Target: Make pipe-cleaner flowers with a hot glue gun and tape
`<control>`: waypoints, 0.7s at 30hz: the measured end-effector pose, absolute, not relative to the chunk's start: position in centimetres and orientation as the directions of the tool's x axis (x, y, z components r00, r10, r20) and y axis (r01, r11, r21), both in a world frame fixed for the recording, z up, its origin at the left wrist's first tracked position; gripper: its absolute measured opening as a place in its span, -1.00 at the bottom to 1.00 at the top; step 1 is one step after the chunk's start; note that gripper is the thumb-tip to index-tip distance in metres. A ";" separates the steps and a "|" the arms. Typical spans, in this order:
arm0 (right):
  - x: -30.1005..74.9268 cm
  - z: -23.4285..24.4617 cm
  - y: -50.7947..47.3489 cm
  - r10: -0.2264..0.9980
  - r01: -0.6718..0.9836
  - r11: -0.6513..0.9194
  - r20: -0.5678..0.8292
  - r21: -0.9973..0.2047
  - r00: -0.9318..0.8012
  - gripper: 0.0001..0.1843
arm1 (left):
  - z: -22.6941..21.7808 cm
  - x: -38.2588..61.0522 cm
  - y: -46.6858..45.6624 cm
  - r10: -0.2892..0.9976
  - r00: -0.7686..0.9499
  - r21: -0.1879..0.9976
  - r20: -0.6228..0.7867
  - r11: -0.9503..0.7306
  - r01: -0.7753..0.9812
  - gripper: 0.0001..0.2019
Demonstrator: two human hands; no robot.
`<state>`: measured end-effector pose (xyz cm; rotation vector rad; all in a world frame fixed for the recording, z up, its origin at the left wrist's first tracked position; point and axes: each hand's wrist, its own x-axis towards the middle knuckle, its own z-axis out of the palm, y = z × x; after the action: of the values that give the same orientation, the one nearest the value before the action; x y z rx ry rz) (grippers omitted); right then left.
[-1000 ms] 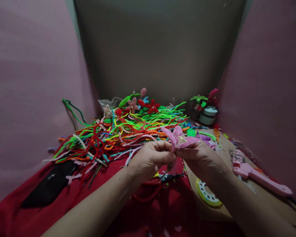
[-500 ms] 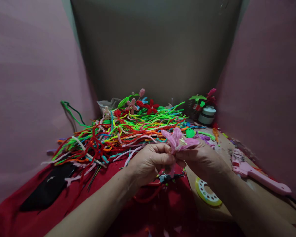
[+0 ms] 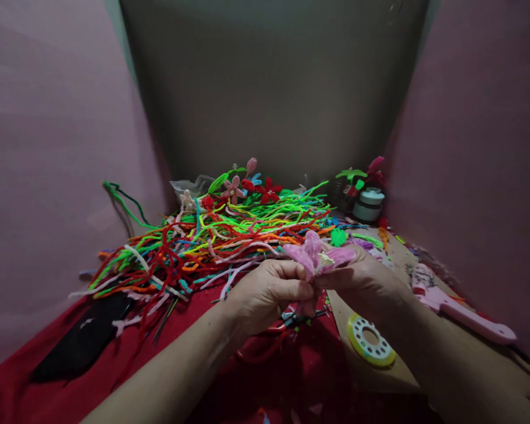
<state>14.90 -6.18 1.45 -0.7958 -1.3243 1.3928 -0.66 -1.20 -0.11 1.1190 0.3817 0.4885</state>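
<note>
Between my hands is a pink pipe-cleaner flower (image 3: 311,250) with pale yellow strands at its centre. My left hand (image 3: 276,291) pinches its base from the left, thumb and index finger closed. From the right, my right hand (image 3: 364,277) grips it under a petal, the fingertips partly hidden behind the flower. One pink petal hangs below the fingers. Under my hands, red-handled pliers (image 3: 291,321) lie on the red cloth (image 3: 309,371), partly covered by my left hand.
A heap of coloured pipe cleaners (image 3: 229,235) spreads behind my hands, with finished flowers (image 3: 269,191) at its back. To the right are a yellow tape roll (image 3: 355,338), a pink glue gun (image 3: 468,318) and a jar (image 3: 368,205). A black phone (image 3: 83,338) lies left.
The whole view has shifted slightly. The flower has tilted a little in my fingers, and its lower petal looks turned and wider. Both hands keep hold of it.
</note>
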 end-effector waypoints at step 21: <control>28.0 -0.6 -4.8 0.937 0.947 -0.320 0.137 -0.021 0.320 -0.69 | -0.1 -0.6 -0.3 0.717 0.691 0.871 0.092 0.278 -0.405 -0.75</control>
<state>28.04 -4.77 -0.64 -2.4717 -1.7707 -0.1511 -0.61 -0.34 -0.07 1.0418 0.3493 0.7732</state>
